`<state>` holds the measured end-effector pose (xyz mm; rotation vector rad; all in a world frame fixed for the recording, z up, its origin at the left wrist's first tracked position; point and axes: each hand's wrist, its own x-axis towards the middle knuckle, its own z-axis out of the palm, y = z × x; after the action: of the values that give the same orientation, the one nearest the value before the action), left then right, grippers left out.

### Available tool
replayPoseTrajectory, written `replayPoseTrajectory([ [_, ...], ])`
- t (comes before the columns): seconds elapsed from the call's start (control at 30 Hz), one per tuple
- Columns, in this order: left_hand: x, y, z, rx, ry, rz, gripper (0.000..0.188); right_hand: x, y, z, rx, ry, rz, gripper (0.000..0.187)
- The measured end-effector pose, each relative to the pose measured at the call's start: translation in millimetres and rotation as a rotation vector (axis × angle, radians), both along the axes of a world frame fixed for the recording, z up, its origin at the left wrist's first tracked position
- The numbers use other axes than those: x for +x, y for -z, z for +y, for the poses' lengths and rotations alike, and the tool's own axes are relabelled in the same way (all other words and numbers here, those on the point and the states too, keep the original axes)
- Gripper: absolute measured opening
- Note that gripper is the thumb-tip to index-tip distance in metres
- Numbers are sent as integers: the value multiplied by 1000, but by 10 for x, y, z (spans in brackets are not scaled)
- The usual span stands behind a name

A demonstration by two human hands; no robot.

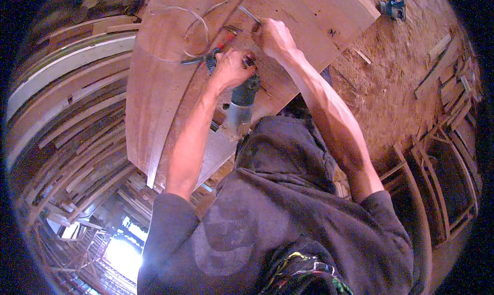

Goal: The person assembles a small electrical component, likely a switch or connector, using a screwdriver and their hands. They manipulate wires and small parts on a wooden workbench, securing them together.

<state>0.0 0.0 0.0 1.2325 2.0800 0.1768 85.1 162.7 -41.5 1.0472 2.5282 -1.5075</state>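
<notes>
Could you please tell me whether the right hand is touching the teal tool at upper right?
Apart. The head view shows a wide stretch of wooden board between the right hand and the teal tool.

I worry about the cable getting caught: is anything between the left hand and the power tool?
Nothing visible is: the left hand lies right against the power tool. The pale cable loops on the wooden board, beyond and left of the hand, not between them.
</notes>
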Motion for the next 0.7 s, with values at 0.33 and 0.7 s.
replayPoseTrajectory([
  [0.33, -53, 272, -44, 8, -148, -74, 36, -268, -54, 175, 102, 9, -32, 36],
  [0.7, -213, 283, 180, -204, -159, -21, 38, 189, 504, 350, 198, 576, 332, 28],
])
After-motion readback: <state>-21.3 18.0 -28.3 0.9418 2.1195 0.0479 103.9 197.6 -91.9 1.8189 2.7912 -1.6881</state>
